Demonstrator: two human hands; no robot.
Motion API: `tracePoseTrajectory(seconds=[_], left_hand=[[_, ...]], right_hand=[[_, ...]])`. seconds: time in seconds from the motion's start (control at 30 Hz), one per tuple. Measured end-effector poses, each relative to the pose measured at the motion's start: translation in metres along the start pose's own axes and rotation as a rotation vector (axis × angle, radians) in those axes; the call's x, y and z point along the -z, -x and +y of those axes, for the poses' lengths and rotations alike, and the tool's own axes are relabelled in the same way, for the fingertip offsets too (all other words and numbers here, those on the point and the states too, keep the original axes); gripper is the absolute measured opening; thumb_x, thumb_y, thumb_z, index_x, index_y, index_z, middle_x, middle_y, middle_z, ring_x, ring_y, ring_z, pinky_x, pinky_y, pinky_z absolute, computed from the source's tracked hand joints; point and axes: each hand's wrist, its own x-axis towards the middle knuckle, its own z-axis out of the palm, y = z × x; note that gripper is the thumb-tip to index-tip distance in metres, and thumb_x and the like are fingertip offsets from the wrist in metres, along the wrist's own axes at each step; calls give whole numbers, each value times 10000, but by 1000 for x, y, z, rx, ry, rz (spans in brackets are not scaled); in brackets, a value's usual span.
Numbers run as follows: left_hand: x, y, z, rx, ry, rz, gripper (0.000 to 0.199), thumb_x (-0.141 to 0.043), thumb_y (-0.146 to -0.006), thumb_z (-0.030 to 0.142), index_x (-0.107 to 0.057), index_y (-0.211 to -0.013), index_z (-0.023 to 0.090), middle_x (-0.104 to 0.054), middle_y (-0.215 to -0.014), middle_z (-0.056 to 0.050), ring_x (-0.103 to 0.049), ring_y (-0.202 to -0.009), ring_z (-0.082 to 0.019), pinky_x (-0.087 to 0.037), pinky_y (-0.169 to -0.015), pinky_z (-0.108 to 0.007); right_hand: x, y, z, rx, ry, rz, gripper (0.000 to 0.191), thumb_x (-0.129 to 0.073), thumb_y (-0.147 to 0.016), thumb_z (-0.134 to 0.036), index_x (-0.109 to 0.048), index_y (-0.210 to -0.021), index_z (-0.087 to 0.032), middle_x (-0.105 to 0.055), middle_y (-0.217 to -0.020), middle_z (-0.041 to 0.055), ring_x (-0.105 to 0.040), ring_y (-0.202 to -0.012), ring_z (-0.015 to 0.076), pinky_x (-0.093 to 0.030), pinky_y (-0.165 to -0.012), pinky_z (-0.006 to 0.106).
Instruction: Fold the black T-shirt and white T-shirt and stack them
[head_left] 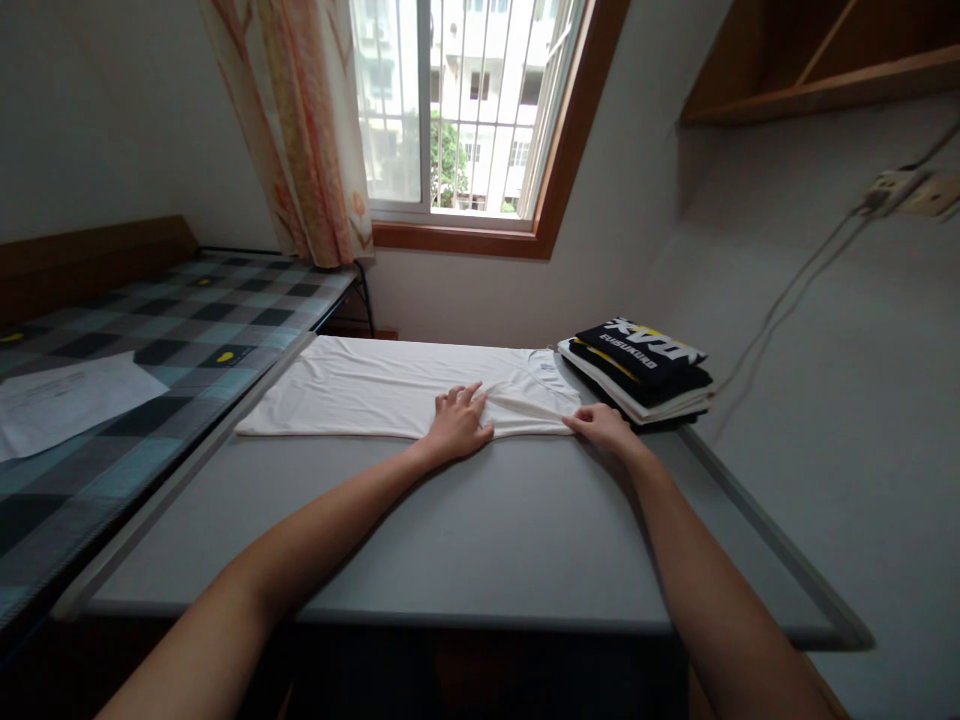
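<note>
A white T-shirt (375, 385) lies folded lengthwise into a long strip across the grey table, its neckline toward the right. My left hand (459, 422) rests on the shirt's near edge, fingers spread over the fabric. Farther right, my right hand (601, 425) pinches the near edge of the shirt close to the collar end, and small creases run between the two hands. Just beyond my right hand sits a stack of folded clothes (637, 370), with a black printed garment on top and white and black layers below.
The grey table (465, 530) has a raised rim. To its left is a bed (292, 300) with a checked cover and a sheet of paper (75, 395) on it. Cables (787, 280) hang down the right wall. A barred window (472, 110) and curtain (315, 130) are behind.
</note>
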Motion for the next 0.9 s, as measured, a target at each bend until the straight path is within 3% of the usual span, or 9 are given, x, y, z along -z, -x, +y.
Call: tracePoseTrajectory(seconds=[0.1, 0.23, 0.3, 0.4, 0.53, 0.73, 0.9], left_hand=[[0, 2, 0, -183, 5, 45, 477, -411, -941, 331, -481, -1409, 270, -415, -1536, -64, -312, -1413, -276, -222, -1117, -497], [1, 2, -2, -357, 53, -27, 430, -330, -995, 337, -511, -1377, 264, -527, -1449, -66, -409, -1373, -211, -218, -1129, -440], [1, 2, -3, -368, 61, -74, 425, -355, -991, 376, -521, -1365, 262, -533, -1443, -74, -427, -1364, -213, -239, -1123, -443], [0, 1, -4, -355, 40, -106, 451, -387, -978, 428, -512, -1373, 252, -490, -1480, -91, -405, -1385, -230, -255, -1126, -466], [-2, 1, -3, -310, 9, -103, 484, -369, -983, 457, -497, -1396, 239, -437, -1518, -105, -372, -1412, -244, -256, -1142, -477], [-1, 1, -2, -282, 4, -90, 513, -365, -979, 504, -509, -1393, 238, -426, -1525, -108, -359, -1420, -269, -269, -1147, -482], [5, 4, 2, -389, 8, -108, 448, -438, -962, 480, -549, -1351, 288, -505, -1462, -87, -418, -1370, -279, -236, -1153, -525]], right_hand=[[2, 1, -10, -52, 119, 25, 220, -674, -726, -400, -688, -609, -215, -651, -656, 50, -582, -680, 211, -424, -663, 311], [-3, 8, -39, 218, -17, 172, 155, -599, -793, -309, -701, -788, -192, -626, -830, 71, -587, -802, 207, -447, -761, 316], [-11, 14, -56, 376, -148, 110, 187, -563, -848, -322, -681, -806, -184, -602, -822, 58, -581, -791, 186, -450, -766, 299], [-26, 20, -73, 476, -209, -30, 207, -552, -884, -338, -670, -804, -188, -585, -806, 35, -561, -731, 158, -443, -715, 273], [-37, 17, -69, 459, -101, -54, 201, -558, -889, -314, -665, -777, -186, -576, -772, 26, -543, -704, 152, -427, -702, 269], [-28, 10, -48, 329, 14, 22, 165, -578, -871, -311, -661, -791, -194, -610, -776, 32, -558, -721, 171, -424, -726, 292], [-28, 11, -58, 420, -40, 105, 212, -533, -910, -330, -691, -850, -201, -629, -807, 56, -578, -804, 201, -443, -807, 329]])
